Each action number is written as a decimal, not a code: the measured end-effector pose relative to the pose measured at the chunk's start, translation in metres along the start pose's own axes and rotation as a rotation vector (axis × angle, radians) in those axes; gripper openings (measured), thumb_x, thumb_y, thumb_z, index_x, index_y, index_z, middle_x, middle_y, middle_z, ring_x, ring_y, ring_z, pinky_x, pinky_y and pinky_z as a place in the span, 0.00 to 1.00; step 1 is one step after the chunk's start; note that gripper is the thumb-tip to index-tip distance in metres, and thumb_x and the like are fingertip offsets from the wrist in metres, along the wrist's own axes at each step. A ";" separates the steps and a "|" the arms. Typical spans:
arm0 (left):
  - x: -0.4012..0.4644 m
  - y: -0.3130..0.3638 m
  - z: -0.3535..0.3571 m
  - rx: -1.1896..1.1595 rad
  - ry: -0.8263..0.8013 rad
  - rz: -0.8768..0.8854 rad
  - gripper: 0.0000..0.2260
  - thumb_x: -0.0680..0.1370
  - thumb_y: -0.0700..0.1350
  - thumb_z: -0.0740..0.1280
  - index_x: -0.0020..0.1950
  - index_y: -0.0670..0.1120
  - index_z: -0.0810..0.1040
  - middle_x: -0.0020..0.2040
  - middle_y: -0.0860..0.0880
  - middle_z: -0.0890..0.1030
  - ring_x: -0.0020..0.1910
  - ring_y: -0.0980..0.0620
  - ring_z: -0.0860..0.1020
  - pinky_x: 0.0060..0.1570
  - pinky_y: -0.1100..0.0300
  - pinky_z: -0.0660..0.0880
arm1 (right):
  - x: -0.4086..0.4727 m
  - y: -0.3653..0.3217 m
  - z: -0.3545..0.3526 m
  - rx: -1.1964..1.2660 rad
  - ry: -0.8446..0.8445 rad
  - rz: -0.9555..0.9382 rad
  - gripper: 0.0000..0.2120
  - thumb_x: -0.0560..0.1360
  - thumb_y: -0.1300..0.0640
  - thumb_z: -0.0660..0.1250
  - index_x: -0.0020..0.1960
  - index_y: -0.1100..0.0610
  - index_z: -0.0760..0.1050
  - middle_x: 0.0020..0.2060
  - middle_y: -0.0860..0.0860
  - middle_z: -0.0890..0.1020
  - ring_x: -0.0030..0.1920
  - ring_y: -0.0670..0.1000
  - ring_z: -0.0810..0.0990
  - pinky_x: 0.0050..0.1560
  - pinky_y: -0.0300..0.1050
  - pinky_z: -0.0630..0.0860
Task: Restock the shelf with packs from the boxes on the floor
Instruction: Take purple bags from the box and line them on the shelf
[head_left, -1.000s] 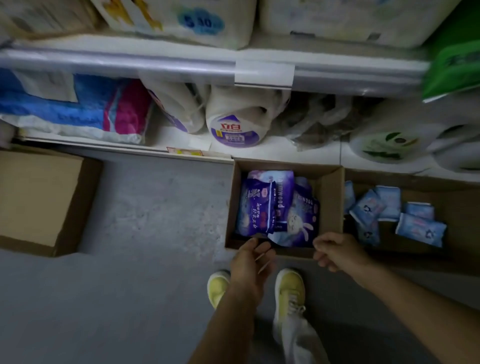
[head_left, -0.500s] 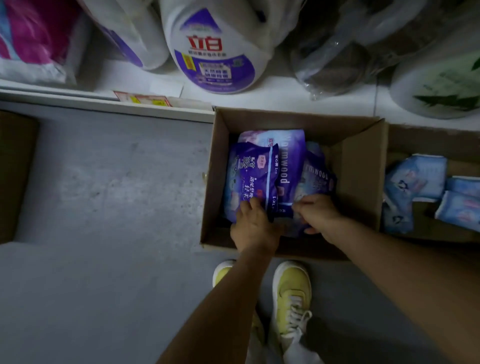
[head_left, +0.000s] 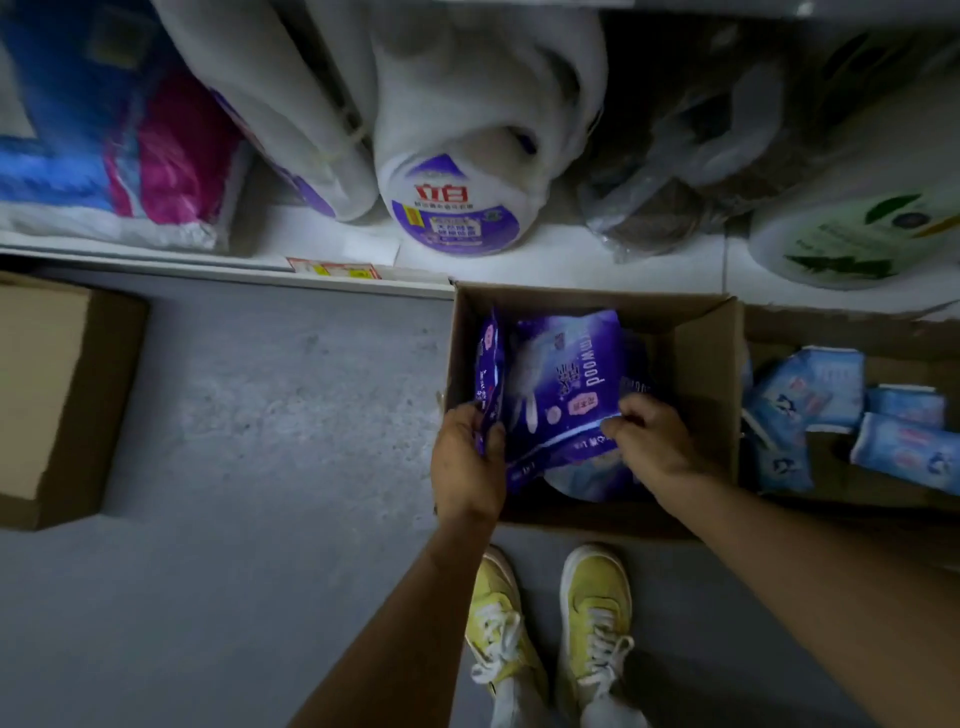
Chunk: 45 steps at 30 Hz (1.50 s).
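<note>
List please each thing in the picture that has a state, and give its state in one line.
left hand: grips a narrow purple pack by its lower end
right hand: pinches the near edge of the wide purple pack
middle box: open, purple packs inside
right box: open, light blue packs lying loose inside
left box: closed
detergent jug: on the bottom shelf, wrapped in plastic

1. A shop aisle: a white bottom shelf (head_left: 571, 260) carries wrapped detergent jugs (head_left: 452, 208) behind a price tag (head_left: 332, 269) on its front edge.
2. Open cardboard boxes (head_left: 701, 364) of stock stand on the concrete floor (head_left: 260, 415).
</note>
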<state>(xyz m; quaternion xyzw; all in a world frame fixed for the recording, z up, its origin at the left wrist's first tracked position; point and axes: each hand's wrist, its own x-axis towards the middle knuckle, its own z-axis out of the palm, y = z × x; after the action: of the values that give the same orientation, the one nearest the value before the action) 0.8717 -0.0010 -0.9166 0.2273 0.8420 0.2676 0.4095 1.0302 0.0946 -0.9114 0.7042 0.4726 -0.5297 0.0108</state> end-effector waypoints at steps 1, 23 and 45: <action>-0.006 0.012 -0.012 -0.051 -0.001 -0.010 0.12 0.79 0.43 0.66 0.62 0.49 0.75 0.56 0.50 0.82 0.53 0.50 0.80 0.55 0.47 0.79 | -0.011 -0.010 -0.012 0.023 0.000 -0.018 0.04 0.78 0.59 0.65 0.52 0.57 0.75 0.52 0.53 0.75 0.53 0.54 0.76 0.45 0.46 0.74; -0.204 0.252 -0.247 -0.515 0.089 0.249 0.10 0.80 0.33 0.64 0.49 0.48 0.76 0.41 0.50 0.83 0.38 0.56 0.81 0.38 0.66 0.78 | -0.296 -0.253 -0.244 -0.014 -0.195 -0.503 0.07 0.72 0.68 0.69 0.39 0.58 0.76 0.32 0.57 0.83 0.34 0.56 0.81 0.37 0.45 0.75; -0.381 0.427 -0.381 -0.779 -0.063 0.540 0.06 0.82 0.42 0.63 0.46 0.43 0.71 0.37 0.49 0.83 0.36 0.55 0.82 0.35 0.63 0.77 | -0.524 -0.439 -0.290 -0.569 0.004 -1.348 0.07 0.73 0.56 0.71 0.41 0.49 0.73 0.40 0.47 0.80 0.43 0.48 0.79 0.47 0.50 0.77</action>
<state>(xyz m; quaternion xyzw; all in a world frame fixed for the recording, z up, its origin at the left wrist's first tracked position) 0.8467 -0.0097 -0.2299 0.2758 0.5770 0.6533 0.4052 0.9504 0.1444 -0.1745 0.2311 0.9228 -0.2767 -0.1358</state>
